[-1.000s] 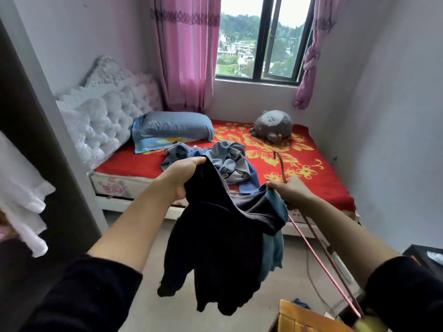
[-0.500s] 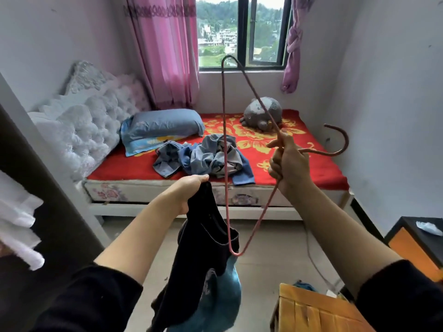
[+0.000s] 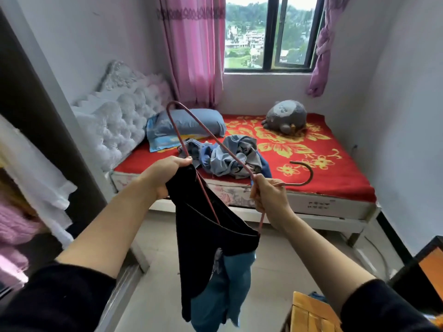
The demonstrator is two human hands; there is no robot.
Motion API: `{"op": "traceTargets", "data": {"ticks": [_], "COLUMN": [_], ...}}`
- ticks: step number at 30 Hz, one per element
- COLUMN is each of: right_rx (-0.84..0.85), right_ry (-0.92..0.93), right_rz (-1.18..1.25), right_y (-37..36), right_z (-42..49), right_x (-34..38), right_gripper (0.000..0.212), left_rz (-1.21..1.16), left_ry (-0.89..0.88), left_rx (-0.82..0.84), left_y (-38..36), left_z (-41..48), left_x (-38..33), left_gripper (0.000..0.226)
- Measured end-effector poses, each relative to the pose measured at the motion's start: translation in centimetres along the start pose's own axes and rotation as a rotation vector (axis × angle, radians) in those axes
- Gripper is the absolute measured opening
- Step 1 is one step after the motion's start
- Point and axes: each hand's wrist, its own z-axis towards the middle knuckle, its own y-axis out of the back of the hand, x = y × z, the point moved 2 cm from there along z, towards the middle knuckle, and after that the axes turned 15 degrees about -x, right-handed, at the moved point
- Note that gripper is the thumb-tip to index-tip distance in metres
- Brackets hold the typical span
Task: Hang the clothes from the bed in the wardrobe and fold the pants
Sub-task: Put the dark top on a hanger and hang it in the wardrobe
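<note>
We're gripping a black top [image 3: 206, 238] by its upper edge in our left hand [image 3: 165, 173], with teal fabric hanging below it. Our right hand [image 3: 266, 197] is pinching a pink wire hanger [image 3: 177, 133] near the hook, its lower corner sitting inside the top. Farther off, a crumpled blue-grey clothes pile [image 3: 227, 156] is lying on the red bed [image 3: 335, 168].

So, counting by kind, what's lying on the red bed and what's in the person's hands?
Blue pillow: 1
Grey plush toy: 1
Heap of crumpled blue-grey clothes: 1
Pink wire hanger: 1
Black-and-blue garment: 1
Total: 5
</note>
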Motion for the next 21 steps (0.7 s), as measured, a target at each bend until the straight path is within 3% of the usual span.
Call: {"op": "traceTargets", "data": {"ticks": [6, 10, 12, 21], "right_rx": [0.123, 0.147, 0.175, 0.274], "right_ry": [0.215, 0.327, 0.352, 0.436], "right_rz": [-0.295, -0.430, -0.476, -0.717], "right_y": [1.0, 2.1, 2.2, 1.5], "right_z": [0.2, 1.0, 1.0, 0.8], "right_x": [1.0, 1.6, 1.7, 2.6], "right_gripper": [0.050, 0.043, 0.041, 0.041], "left_rz": [0.256, 0.592, 0.729, 0.745], "left_ry": [-0.290, -0.398, -0.401, -0.374], "left_rx": [-0.262, -0.355, -0.423, -0.502], "left_y": [3.0, 5.4, 6.5, 8.7], "left_z": [1.0, 1.6, 1.8, 2.8], "left_x": [0.9, 1.7, 2.3, 3.4], "left_gripper": [0.011, 0.005, 0.014, 0.026]}}
